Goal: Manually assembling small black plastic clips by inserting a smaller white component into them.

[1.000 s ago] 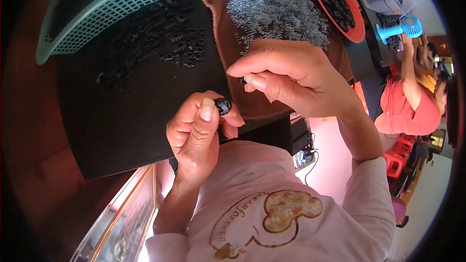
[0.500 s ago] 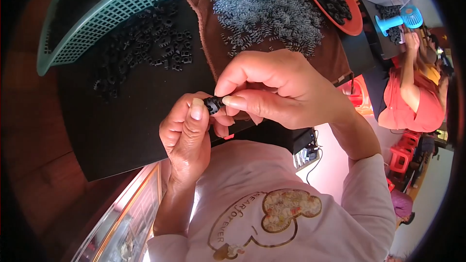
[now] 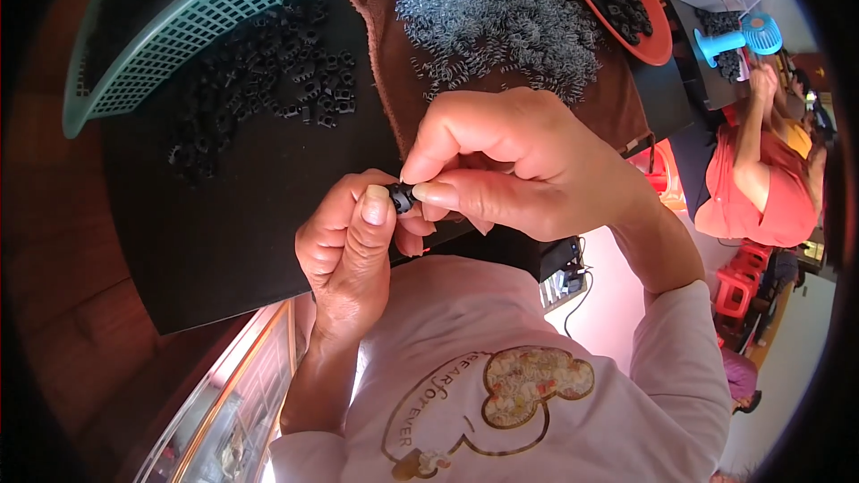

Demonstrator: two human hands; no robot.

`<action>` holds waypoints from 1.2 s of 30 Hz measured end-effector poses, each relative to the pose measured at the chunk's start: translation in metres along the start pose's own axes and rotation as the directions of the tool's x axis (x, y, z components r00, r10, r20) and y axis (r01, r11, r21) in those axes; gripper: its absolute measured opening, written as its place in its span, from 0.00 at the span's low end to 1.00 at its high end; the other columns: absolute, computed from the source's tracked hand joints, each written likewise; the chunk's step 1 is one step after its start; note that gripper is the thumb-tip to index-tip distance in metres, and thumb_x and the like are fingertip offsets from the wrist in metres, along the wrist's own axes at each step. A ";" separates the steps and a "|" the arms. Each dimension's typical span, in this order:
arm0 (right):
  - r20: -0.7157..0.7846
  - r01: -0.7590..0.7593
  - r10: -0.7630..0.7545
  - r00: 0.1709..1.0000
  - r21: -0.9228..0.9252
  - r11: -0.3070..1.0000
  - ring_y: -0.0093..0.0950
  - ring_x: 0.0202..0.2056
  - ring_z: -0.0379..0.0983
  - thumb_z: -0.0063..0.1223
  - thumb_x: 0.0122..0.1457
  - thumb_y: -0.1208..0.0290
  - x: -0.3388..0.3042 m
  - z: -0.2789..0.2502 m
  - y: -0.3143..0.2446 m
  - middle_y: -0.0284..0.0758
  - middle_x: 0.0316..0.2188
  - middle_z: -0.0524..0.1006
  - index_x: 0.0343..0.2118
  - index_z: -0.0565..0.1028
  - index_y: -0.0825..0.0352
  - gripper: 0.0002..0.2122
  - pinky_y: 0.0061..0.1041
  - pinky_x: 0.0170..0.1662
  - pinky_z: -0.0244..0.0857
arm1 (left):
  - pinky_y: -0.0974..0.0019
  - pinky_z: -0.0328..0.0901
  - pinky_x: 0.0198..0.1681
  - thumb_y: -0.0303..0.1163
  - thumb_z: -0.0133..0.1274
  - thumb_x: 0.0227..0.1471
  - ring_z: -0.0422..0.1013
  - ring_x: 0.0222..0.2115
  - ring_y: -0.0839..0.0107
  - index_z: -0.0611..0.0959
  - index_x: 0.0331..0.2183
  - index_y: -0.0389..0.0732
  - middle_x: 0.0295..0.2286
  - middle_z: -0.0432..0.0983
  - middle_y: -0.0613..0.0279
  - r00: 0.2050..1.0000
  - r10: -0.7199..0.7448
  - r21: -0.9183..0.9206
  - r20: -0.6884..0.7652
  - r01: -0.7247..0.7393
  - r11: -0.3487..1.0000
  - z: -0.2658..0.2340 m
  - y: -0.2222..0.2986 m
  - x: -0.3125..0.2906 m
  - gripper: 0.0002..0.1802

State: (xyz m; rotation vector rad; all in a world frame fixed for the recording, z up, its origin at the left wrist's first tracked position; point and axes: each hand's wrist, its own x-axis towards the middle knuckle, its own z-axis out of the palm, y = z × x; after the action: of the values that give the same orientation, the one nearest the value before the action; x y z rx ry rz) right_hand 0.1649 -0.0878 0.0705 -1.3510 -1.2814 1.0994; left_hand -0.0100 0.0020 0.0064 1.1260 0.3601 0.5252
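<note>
The small black part (image 3: 403, 199) in front of me looks unfinished, I'd judge: my left fingers (image 3: 376, 207) pinch it, and my right fingers (image 3: 438, 194) pinch its right end. Plenty seems left, with black pieces (image 3: 313, 94) and silvery springs (image 3: 501, 22) lying loose; whether those in the orange dish (image 3: 660, 46) are done, I can't tell. The part looks stubby, rounded and notched.

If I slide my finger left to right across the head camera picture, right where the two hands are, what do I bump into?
Left hand → small black piece → right hand → person in a red shirt.
</note>
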 end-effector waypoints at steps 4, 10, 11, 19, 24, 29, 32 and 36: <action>0.011 -0.036 0.036 0.999 0.032 0.999 0.21 0.24 0.74 0.48 0.57 0.81 -0.001 0.000 0.002 0.35 0.24 0.76 0.32 0.70 0.72 0.01 0.22 0.22 0.71 | 0.75 0.65 0.30 0.42 0.44 0.65 0.67 0.25 0.80 0.78 0.35 0.34 0.27 0.75 0.62 1.000 -0.015 0.007 -0.002 0.015 1.000 0.001 0.001 -0.001 0.19; 0.011 -0.031 0.030 0.999 0.061 0.998 0.21 0.22 0.72 0.47 0.56 0.83 -0.002 0.001 0.003 0.35 0.23 0.76 0.31 0.69 0.72 0.01 0.22 0.21 0.67 | 0.76 0.63 0.23 0.42 0.47 0.64 0.68 0.23 0.78 0.77 0.40 0.29 0.25 0.75 0.61 0.999 0.029 0.040 -0.015 -0.028 0.999 0.000 -0.004 -0.002 0.22; 0.012 -0.032 0.031 0.999 0.062 0.998 0.21 0.22 0.72 0.47 0.56 0.83 -0.002 0.002 0.004 0.35 0.23 0.76 0.31 0.69 0.72 0.01 0.22 0.21 0.67 | 0.76 0.62 0.23 0.42 0.47 0.64 0.68 0.23 0.78 0.78 0.40 0.29 0.25 0.75 0.62 0.999 0.034 0.047 -0.010 -0.034 0.998 0.000 -0.004 -0.002 0.22; -0.013 0.046 -0.045 0.999 0.023 0.999 0.23 0.21 0.72 0.47 0.54 0.85 -0.002 0.006 0.006 0.37 0.23 0.76 0.30 0.69 0.72 0.03 0.24 0.21 0.63 | 0.78 0.61 0.21 0.41 0.48 0.63 0.68 0.23 0.80 0.78 0.40 0.30 0.25 0.75 0.64 0.999 0.042 0.025 -0.018 -0.041 0.999 -0.001 -0.006 -0.004 0.20; -0.040 0.108 -0.111 0.993 -0.075 0.991 0.21 0.22 0.72 0.50 0.56 0.83 -0.002 0.008 0.014 0.34 0.23 0.76 0.30 0.70 0.70 0.02 0.21 0.22 0.63 | 0.79 0.62 0.23 0.40 0.49 0.63 0.68 0.23 0.80 0.78 0.40 0.30 0.25 0.75 0.64 0.999 0.051 0.045 -0.016 -0.050 0.998 0.000 -0.005 -0.003 0.19; -0.046 0.213 -0.223 0.974 -0.159 0.964 0.17 0.21 0.71 0.52 0.59 0.79 -0.002 0.009 0.018 0.31 0.24 0.76 0.33 0.71 0.69 0.02 0.17 0.22 0.63 | 0.78 0.63 0.24 0.40 0.48 0.63 0.69 0.23 0.79 0.78 0.40 0.30 0.25 0.75 0.63 0.998 0.063 0.045 -0.008 -0.063 0.997 -0.001 -0.008 -0.004 0.19; -0.035 -0.079 0.082 0.996 0.089 0.993 0.24 0.24 0.74 0.48 0.56 0.83 0.000 0.007 0.006 0.38 0.25 0.77 0.37 0.69 0.74 0.06 0.23 0.24 0.67 | 0.77 0.63 0.25 0.40 0.47 0.64 0.69 0.24 0.78 0.77 0.40 0.30 0.26 0.74 0.62 0.998 0.053 0.027 -0.024 -0.053 0.998 -0.001 -0.007 -0.005 0.19; -0.039 -0.153 0.159 0.987 0.120 0.981 0.18 0.21 0.72 0.53 0.60 0.77 0.004 0.005 0.001 0.34 0.24 0.77 0.39 0.72 0.72 0.06 0.18 0.23 0.66 | 0.73 0.65 0.29 0.42 0.44 0.66 0.67 0.25 0.79 0.77 0.37 0.35 0.28 0.75 0.62 0.998 0.022 -0.011 -0.052 -0.023 1.000 0.001 -0.003 -0.005 0.18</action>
State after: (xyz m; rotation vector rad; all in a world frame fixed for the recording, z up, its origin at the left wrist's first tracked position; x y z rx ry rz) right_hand 0.1606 -0.0839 0.0687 -1.3989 -1.0734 1.2224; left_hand -0.0135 -0.0025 0.0039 1.1076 0.3888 0.5765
